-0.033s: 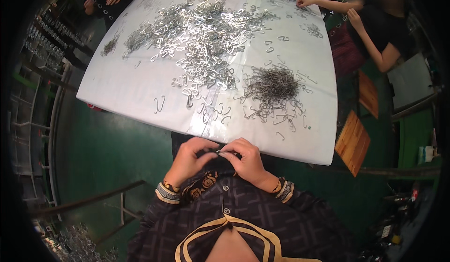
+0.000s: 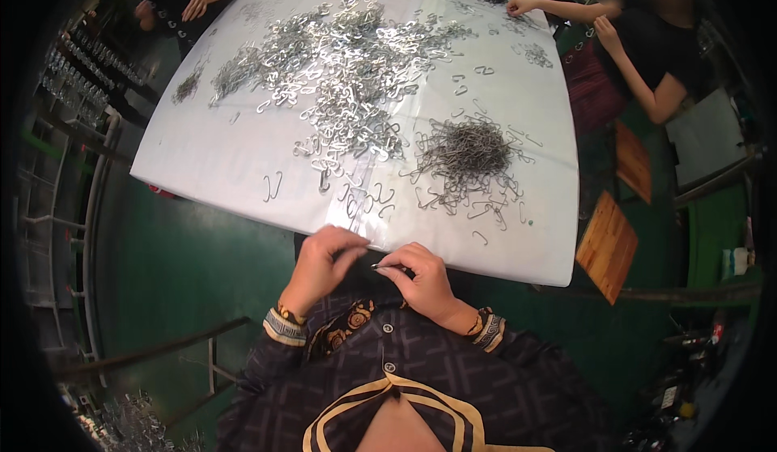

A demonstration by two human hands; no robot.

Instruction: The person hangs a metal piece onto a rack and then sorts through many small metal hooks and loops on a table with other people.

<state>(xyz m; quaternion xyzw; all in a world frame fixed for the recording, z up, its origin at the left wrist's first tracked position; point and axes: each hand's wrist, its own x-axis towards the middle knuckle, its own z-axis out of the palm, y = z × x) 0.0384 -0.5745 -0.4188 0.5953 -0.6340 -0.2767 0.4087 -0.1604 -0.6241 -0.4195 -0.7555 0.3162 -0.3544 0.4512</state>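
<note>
left hand (image 2: 328,259): fingers curled, pinching one end of a small metal clip (image 2: 379,266)
right hand (image 2: 421,278): thumb and forefinger on the clip's other end
table (image 2: 202,157): white, just beyond both hands
shiny clips (image 2: 340,88): spread far ahead
dark wire pile (image 2: 469,154): ahead, right of the hands
another person's hand (image 2: 518,5): far right corner

small metal clip (image 2: 380,266), pinched between fingertips
</note>
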